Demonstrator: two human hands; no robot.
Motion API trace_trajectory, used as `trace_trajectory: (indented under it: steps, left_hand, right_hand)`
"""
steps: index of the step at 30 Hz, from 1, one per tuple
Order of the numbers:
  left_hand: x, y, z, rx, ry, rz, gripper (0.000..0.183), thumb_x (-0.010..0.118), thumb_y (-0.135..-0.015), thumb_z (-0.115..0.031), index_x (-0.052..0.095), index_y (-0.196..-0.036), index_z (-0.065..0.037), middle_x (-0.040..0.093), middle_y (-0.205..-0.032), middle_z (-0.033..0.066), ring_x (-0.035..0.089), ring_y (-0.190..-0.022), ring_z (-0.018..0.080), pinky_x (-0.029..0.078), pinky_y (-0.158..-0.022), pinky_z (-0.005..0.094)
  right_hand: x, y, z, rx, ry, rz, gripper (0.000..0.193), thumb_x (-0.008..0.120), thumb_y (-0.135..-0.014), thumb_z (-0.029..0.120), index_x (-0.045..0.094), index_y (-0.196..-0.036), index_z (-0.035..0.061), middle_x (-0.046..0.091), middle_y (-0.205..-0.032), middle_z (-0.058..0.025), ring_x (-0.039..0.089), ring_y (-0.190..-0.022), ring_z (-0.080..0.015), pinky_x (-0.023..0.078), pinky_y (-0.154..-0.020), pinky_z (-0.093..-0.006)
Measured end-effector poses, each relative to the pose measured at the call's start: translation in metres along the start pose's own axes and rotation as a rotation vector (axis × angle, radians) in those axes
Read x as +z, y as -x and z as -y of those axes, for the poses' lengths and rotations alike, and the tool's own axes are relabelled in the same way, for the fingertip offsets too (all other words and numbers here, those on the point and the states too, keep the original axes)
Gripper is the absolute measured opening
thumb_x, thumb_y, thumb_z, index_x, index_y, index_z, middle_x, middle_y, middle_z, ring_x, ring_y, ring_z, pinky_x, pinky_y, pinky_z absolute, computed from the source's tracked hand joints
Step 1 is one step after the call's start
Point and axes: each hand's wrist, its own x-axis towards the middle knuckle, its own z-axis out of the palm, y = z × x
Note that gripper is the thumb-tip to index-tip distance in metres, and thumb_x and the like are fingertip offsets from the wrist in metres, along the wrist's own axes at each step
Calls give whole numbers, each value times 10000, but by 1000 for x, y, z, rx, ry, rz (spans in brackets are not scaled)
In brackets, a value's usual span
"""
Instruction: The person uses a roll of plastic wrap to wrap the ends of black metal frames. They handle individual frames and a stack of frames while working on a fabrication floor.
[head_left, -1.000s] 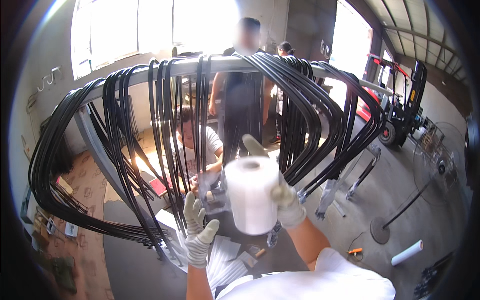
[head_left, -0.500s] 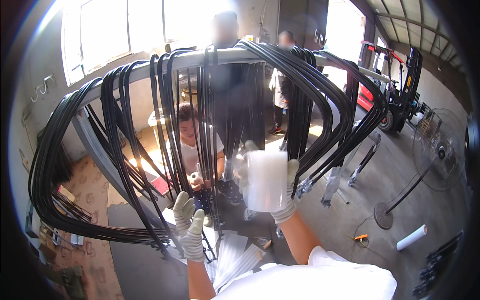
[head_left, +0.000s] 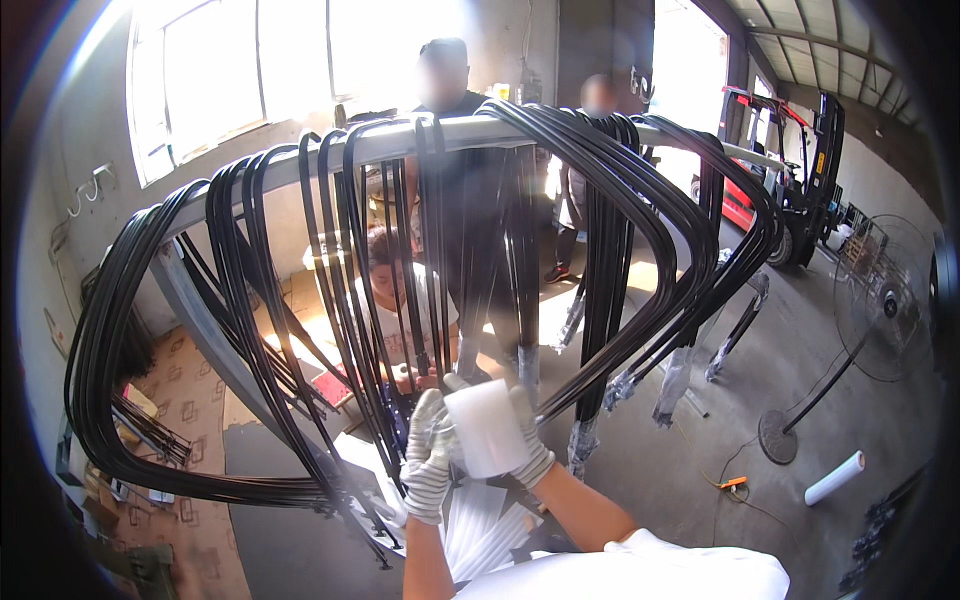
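1. Roll of white wrap (head_left: pixel 487 428) sits at six o'clock, low in the middle, below the black strips (head_left: pixel 600 260) draped over the grey rail (head_left: pixel 300 165).
2. My right hand (head_left: pixel 528 445) is closed around its three o'clock side.
3. My left hand (head_left: pixel 430 455) presses its nine o'clock side, fingers curled on it.

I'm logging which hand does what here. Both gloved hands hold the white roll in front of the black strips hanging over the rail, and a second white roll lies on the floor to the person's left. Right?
Not quite. The head view shows the second white roll on the floor to the person's right, near the standing fan. The rest holds: the left hand and right hand, both gloved, hold the white roll in front of the black strips hanging over the rail.
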Motion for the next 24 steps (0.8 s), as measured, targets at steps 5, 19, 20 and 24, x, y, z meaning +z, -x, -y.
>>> trace_trajectory:
  steps: [5, 19, 20, 24]
  left_hand:
    - [0, 0, 4, 181, -52, -197, 700, 554, -760, -12, 225, -1360, -161, 292, -1358, 25, 311, -1208, 176, 174, -1045, 325]
    - [6, -18, 8, 214, 163, -155, 612, 567, -785, -71, 281, -1326, -96, 401, -1266, 104, 447, -1106, 179, 371, -943, 305]
    - [0, -18, 8, 258, 130, -159, 580, 492, -799, 16, 279, -1327, -91, 365, -1297, 70, 419, -1127, 161, 348, -956, 293]
    - [-29, -9, -8, 293, 43, -180, 549, 481, -742, 95, 382, -1262, -53, 618, -968, 112, 605, -832, 161, 496, -777, 275]
  right_hand:
    - [-28, 1, 0, 178, -357, 237, 964, 575, -650, 647, 262, -1321, 30, 512, -1092, -103, 549, -884, -234, 479, -778, -368]
    - [-16, -18, -19, 120, -333, 245, 1036, 557, -635, 672, 190, -1344, 12, 379, -1275, -124, 466, -1069, -203, 398, -904, -315]
    - [-13, -19, -19, 117, -320, 238, 1030, 555, -635, 673, 200, -1341, 12, 395, -1260, -130, 473, -1057, -204, 402, -898, -310]
    - [-22, -24, 1, 162, -341, 346, 997, 575, -634, 659, 247, -1321, 15, 466, -1155, -147, 505, -986, -182, 440, -833, -302]
